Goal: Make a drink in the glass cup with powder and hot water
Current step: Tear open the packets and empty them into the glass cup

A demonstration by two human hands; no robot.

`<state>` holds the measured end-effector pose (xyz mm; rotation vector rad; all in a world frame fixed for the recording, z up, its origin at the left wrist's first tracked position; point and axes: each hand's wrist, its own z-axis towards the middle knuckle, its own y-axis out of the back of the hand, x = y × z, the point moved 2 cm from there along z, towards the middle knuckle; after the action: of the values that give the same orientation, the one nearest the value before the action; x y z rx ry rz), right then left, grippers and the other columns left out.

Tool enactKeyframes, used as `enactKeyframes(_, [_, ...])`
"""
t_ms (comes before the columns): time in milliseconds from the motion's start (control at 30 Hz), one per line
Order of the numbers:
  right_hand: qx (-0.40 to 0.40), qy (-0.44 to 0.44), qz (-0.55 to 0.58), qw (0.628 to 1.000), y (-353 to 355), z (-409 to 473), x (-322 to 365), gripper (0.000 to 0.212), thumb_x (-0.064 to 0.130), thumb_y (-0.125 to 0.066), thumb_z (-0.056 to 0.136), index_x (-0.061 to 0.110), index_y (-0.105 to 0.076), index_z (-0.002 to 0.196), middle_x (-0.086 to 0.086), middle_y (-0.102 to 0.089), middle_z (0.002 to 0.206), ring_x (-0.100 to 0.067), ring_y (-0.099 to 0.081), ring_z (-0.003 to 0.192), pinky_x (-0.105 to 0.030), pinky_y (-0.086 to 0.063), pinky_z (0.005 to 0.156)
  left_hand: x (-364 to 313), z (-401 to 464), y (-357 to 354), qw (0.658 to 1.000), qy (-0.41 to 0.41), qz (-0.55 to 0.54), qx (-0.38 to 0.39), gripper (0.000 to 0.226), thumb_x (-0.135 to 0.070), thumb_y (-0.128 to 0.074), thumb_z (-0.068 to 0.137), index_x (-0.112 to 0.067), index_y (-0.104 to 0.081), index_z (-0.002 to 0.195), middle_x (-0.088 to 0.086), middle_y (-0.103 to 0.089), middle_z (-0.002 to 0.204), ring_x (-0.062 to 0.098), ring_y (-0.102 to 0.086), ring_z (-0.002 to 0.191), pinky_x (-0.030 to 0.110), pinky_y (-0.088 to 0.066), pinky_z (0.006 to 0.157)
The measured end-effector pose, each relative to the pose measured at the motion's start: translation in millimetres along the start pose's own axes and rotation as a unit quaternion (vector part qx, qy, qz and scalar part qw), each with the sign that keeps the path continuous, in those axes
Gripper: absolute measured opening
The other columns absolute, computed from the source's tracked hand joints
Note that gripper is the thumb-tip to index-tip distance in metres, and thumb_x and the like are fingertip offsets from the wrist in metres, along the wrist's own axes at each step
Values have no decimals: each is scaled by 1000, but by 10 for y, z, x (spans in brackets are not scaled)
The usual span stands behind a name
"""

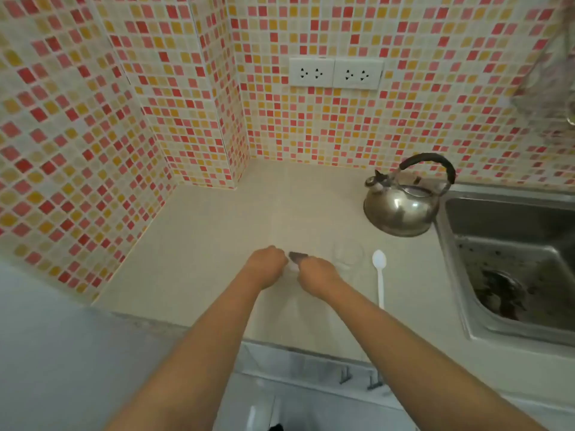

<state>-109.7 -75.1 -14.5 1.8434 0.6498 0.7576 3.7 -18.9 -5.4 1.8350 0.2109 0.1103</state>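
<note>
Just right of the glass cup (347, 256), both hands (292, 270) pinch a small dark sachet (298, 256).

Bare forearms, no sleeves; hands (292, 269) ungloved, ringless.

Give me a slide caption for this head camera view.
Both hands hold a small packet beside glass cup, spoon, kettle.
</note>
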Motion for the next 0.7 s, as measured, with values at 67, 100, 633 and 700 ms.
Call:
enactKeyframes(67, [13,-4,0,1000,-100,29,-38,49,9,-42,93,6,-35,141,-19,-53,132,-32,-56,117,-39,-48,92,-41,19,-64,1000,-14,-7,-10,29,-13,-45,93,-8,-58,118,10,-60,122,28,-55,113,37,-46,87])
enactKeyframes(100, [13,-1,-5,1000,-177,32,-64,50,10,-41,94,5,-31,143,-19,-48,137,-31,-51,122,-40,-46,93,-63,20,-123,1000,-20,-15,-18,28,-14,-43,93,-9,-58,117,11,-60,120,28,-54,111,38,-45,85])
enactKeyframes(633, [-60,33,-86,994,-370,71,-50,37,-1,-41,89,5,-52,123,-17,-61,116,-31,-58,107,-39,-48,78,-224,51,-401,995,13,-80,-58,19,-7,-42,89,-6,-60,95,14,-59,101,30,-57,93,38,-42,71])
enactKeyframes(700, [-59,13,-59,996,-308,61,-39,32,-2,-43,87,6,-59,113,-16,-65,111,-32,-63,101,-39,-49,78,-201,38,-365,991,44,-115,-57,17,-8,-40,89,-5,-57,87,15,-59,98,32,-58,87,34,-37,67])
